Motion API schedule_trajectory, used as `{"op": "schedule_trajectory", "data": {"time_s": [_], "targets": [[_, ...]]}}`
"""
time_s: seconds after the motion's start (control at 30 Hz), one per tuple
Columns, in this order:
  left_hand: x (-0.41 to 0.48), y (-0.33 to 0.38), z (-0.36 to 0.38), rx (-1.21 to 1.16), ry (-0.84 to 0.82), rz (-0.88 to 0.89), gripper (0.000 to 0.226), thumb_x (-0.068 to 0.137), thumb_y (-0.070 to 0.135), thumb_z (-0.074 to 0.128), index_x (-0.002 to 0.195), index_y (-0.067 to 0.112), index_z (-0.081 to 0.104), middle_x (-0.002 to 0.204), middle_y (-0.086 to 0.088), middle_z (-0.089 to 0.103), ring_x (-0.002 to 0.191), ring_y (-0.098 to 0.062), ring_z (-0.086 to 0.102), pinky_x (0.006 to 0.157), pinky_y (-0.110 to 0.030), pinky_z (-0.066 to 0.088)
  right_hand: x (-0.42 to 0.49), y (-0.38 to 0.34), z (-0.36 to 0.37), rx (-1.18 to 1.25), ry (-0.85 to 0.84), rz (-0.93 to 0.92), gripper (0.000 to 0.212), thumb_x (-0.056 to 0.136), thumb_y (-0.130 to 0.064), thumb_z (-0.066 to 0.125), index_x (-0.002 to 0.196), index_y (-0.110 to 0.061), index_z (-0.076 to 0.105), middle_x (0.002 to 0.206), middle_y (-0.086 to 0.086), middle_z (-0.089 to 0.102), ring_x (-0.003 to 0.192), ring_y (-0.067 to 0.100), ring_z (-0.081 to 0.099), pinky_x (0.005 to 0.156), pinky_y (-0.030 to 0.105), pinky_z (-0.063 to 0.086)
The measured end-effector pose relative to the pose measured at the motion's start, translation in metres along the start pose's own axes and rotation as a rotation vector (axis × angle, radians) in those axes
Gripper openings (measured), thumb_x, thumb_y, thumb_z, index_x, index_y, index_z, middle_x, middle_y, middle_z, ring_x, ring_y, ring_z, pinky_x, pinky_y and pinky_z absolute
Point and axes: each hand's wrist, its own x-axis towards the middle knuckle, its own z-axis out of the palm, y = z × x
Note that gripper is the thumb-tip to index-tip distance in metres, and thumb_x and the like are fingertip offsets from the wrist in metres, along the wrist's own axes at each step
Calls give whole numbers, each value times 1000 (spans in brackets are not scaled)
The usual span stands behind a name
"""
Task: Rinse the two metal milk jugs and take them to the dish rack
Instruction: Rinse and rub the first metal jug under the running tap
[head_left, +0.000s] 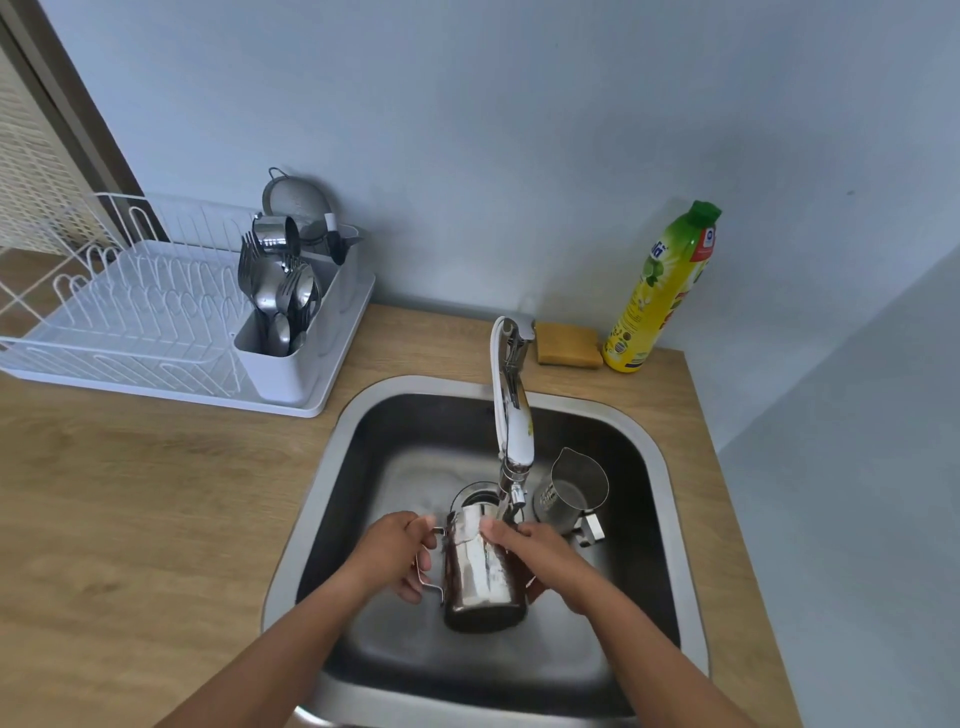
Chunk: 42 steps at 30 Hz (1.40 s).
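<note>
A shiny metal milk jug (480, 571) is tipped away from me over the sink (332, 467), its mouth up under the tap spout (511, 488). My left hand (397, 553) grips its wire handle on the left side. My right hand (540, 556) rests against the jug's right wall, fingers near the rim. The second metal jug (571, 491) stands upright on the sink floor to the right of the tap, apart from both hands. The white dish rack (130, 312) sits on the counter at the far left.
A cutlery holder (283, 332) full of spoons and forks stands in the rack's right end, with a strainer behind it. A sponge (567, 344) and a yellow-green detergent bottle (665, 291) sit behind the sink. Wooden counter (156, 493) lies between sink and rack. A wall closes the right side.
</note>
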Motion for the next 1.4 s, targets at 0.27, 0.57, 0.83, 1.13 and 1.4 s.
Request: {"op": "schedule_trajectory", "data": {"time_s": [0.27,0.57,0.83,1.13,1.4], "targets": [[3,12,-1,-143,-89,-144,37,103,28,41,81,4,59,50,-1,52,35,-14,53,42,-35,58,7,-23,-5,10,40,175,79,67,-80,61,108,-13,62,94,12,73,80,30,73,58,45,62],[1,12,-4,-67,-147,-72,27,102,29,44,93,8,57,67,-6,65,52,-22,62,55,-33,57,-8,-15,-5,-28,13,93,53,78,-65,65,112,-25,58,100,-2,68,88,19,68,71,45,62],[-10,1,7,-72,-300,-46,15,101,24,49,96,11,55,100,-14,69,86,-26,67,67,-32,57,-32,-1,-2,-267,265,-125,72,54,-65,79,113,-37,49,106,-17,62,94,2,60,81,27,51],[-5,6,30,-41,-285,80,18,100,12,49,114,4,58,116,-13,71,108,-17,68,79,-30,60,-51,-6,-9,-650,482,-390,92,68,-55,78,143,-45,24,143,-12,38,132,13,35,114,36,31],[7,15,32,-88,-36,291,7,91,1,61,89,6,66,101,-6,69,91,-19,66,76,-25,59,-31,0,-16,-680,658,-564,85,71,-37,84,137,-43,31,148,-13,42,139,13,34,113,35,24]]}}
